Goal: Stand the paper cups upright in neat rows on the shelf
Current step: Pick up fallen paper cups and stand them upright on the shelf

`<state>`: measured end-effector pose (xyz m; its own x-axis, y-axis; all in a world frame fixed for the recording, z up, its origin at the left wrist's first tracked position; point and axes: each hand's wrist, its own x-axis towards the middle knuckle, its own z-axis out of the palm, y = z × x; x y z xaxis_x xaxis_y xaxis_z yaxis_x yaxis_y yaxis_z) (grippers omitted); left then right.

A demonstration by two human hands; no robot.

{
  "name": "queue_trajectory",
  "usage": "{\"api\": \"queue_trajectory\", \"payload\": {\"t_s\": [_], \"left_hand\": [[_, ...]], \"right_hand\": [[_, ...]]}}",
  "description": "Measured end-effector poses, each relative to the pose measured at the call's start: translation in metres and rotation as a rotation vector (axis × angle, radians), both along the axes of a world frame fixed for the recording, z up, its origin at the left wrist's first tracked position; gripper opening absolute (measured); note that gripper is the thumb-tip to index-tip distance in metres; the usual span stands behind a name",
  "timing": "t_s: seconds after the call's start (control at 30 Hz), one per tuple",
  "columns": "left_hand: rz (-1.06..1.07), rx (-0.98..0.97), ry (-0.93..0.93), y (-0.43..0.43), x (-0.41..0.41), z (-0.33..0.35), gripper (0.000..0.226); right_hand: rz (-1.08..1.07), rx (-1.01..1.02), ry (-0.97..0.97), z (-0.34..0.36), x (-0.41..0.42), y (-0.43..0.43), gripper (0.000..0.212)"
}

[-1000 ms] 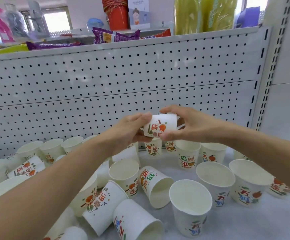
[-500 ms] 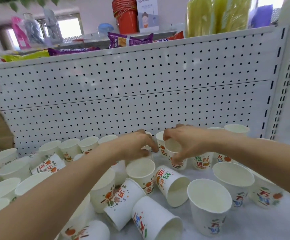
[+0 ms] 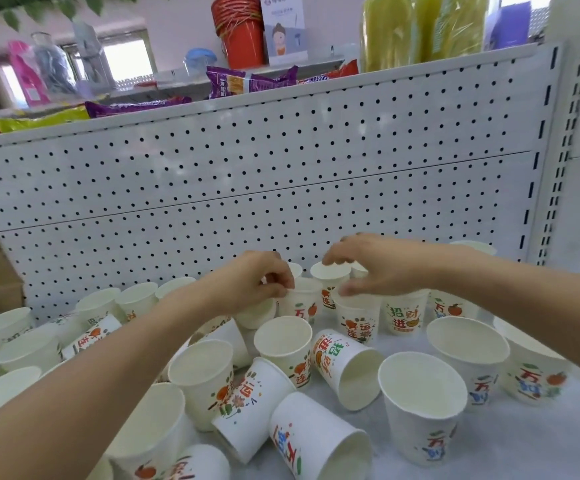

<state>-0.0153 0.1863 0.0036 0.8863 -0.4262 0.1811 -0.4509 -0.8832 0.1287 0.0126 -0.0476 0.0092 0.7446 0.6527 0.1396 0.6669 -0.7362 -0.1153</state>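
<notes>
Many white paper cups with coloured print crowd the white shelf (image 3: 531, 445). My left hand (image 3: 254, 282) has curled fingers that pinch the rim of an upright cup (image 3: 302, 304) near the pegboard. My right hand (image 3: 371, 268) arches over two upright cups: its forefinger touches the rim of the back cup (image 3: 328, 277) and its thumb touches the rim of the front cup (image 3: 358, 320). Three cups lie on their sides in front, a first cup (image 3: 347, 368), a second cup (image 3: 319, 438) and a third cup (image 3: 247, 403). Several cups stand upright, among them a big near cup (image 3: 420, 407).
A white pegboard back panel (image 3: 281, 185) rises right behind the cups. A slotted upright post (image 3: 541, 202) bounds the shelf at the right. Above, the top shelf carries red buckets (image 3: 240, 29) and purple snack packets (image 3: 247, 83). A row of upright cups (image 3: 136, 299) lines the back left.
Both hands came down from chest height, where they held one cup between them, to the cups by the pegboard. The right hand's fingers have spread since half a second ago.
</notes>
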Motion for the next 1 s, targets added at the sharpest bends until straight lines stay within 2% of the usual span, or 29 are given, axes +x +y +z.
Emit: {"api": "queue_trajectory", "payload": {"t_s": [0.17,0.37,0.5,0.57,0.67,0.77,0.83,0.93,1.0], "left_hand": [[0.019,-0.055,0.020,0.007,-0.004,-0.008,0.013],[0.019,-0.069,-0.004,0.008,-0.004,-0.013,0.015],[0.043,-0.102,-0.096,0.007,-0.012,-0.007,0.019],[0.055,-0.165,-0.141,0.007,-0.025,-0.002,0.014],[0.014,-0.234,-0.076,0.005,-0.053,0.000,0.018],[-0.012,-0.200,0.069,0.004,-0.073,-0.002,0.025],[-0.003,-0.108,0.101,0.000,-0.076,-0.005,0.022],[0.007,-0.037,0.116,-0.006,-0.073,-0.006,0.011],[-0.001,-0.038,0.130,-0.006,-0.072,-0.007,0.007]], "right_hand": [[0.097,0.094,0.011,0.002,0.000,0.012,0.033],[0.155,-0.020,-0.123,-0.013,0.000,0.037,0.013],[0.183,-0.139,-0.254,-0.016,-0.001,0.047,0.010],[0.185,-0.185,-0.280,-0.017,-0.004,0.051,0.011],[0.135,-0.121,-0.205,-0.007,-0.017,0.042,0.018],[0.098,-0.013,0.109,0.014,-0.043,0.019,0.013],[0.066,-0.069,0.259,0.019,-0.059,0.010,0.018],[-0.005,-0.216,0.251,0.011,-0.069,0.015,0.031],[-0.007,-0.243,0.206,0.001,-0.071,0.022,0.027]]}}
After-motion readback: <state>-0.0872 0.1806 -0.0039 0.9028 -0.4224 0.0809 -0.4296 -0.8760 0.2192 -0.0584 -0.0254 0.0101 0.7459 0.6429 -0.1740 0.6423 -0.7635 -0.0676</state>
